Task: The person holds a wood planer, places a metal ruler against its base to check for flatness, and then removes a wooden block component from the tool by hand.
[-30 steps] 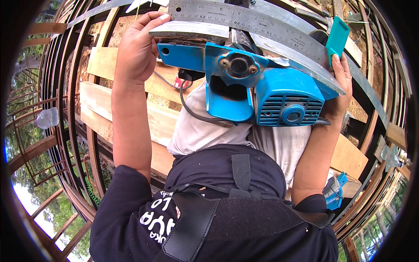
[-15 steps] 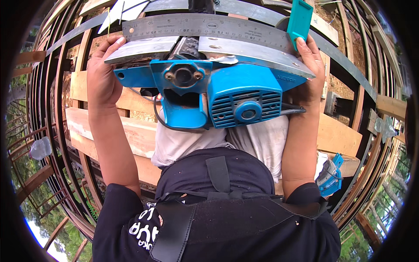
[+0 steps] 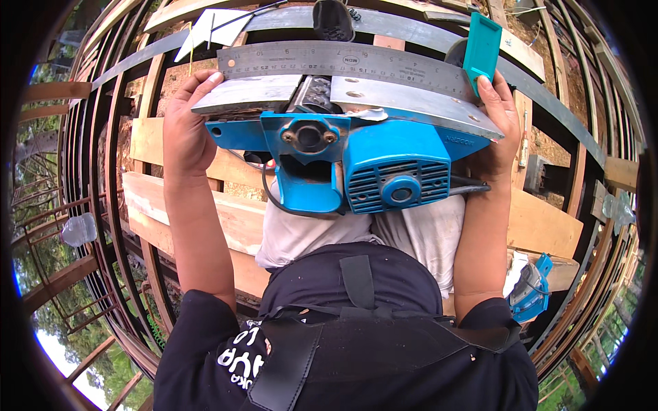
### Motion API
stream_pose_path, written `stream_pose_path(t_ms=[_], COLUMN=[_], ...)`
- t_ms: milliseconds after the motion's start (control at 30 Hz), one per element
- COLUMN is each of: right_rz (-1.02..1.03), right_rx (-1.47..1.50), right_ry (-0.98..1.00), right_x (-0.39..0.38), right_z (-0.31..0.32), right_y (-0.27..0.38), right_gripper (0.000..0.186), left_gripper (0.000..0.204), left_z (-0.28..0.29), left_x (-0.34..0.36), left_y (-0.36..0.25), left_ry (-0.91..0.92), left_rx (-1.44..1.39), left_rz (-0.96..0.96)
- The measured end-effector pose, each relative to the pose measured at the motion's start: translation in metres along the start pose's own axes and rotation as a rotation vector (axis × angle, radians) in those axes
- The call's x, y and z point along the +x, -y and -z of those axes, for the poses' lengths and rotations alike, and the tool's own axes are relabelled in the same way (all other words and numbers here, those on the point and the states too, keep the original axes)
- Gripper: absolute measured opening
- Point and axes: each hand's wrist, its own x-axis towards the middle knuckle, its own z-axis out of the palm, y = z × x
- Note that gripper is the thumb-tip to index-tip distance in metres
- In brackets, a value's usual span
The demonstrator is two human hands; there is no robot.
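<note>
A blue electric planer lies upturned between my hands above my lap, its grey metal sole plates facing up and away. A long steel ruler stands on edge across the sole. My left hand is closed around the planer's left end, its thumb at the ruler's end. My right hand holds the planer's other end, with its thumb against a green plastic piece that stands upright by the ruler's right end. Some of the fingers are hidden behind the planer.
Wooden boards lie across dark metal beams around my legs, with gaps between them. A second blue tool, partly seen, sits at the right. Beyond the ruler are a black object and a white sheet. A plastic bottle is at far left.
The whole view has shifted, so everything appears slightly further right and lower. Both hands keep the same hold on the planer and ruler.
</note>
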Motion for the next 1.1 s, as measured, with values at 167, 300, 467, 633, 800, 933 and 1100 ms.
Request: stream_pose_path(t_ms=[167, 300, 467, 633, 800, 933, 1100], right_rz=[0.006, -0.008, -0.006, 0.024, 0.019, 0.012, -0.008], right_rx=[-0.05, -0.081, -0.103, -0.125, -0.128, -0.129, -0.108], right_ry=[-0.027, -0.049, -0.049, -0.039, -0.034, -0.042, -0.057], right_x=[0.0, -0.001, -0.002, -0.003, -0.001, -0.001, -0.002], right_z=[-0.001, -0.001, -0.004, -0.006, -0.005, -0.002, -0.006], right_y=[-0.001, 0.0, 0.0, 0.001, -0.001, 0.0, 0.001], right_gripper=[0.032, 0.033, 0.034, 0.035, 0.034, 0.034, 0.035], left_gripper=[0.015, 0.015, 0.015, 0.024, 0.035, 0.044, 0.05], left_z=[-0.001, -0.001, -0.003, 0.018, 0.011, 0.014, 0.006], left_x=[-0.002, -0.002, -0.004, -0.014, -0.052, -0.063, -0.068], left_y=[-0.001, 0.0, 0.002, 0.022, 0.031, 0.035, 0.036], left_ry=[-0.026, -0.014, -0.043, -0.014, 0.089, 0.3, 0.407], left_rx=[-0.017, -0.035, -0.043, -0.145, -0.282, -0.285, -0.21], left_rz=[0.011, -0.004, 0.007, 0.094, 0.225, 0.258, 0.262])
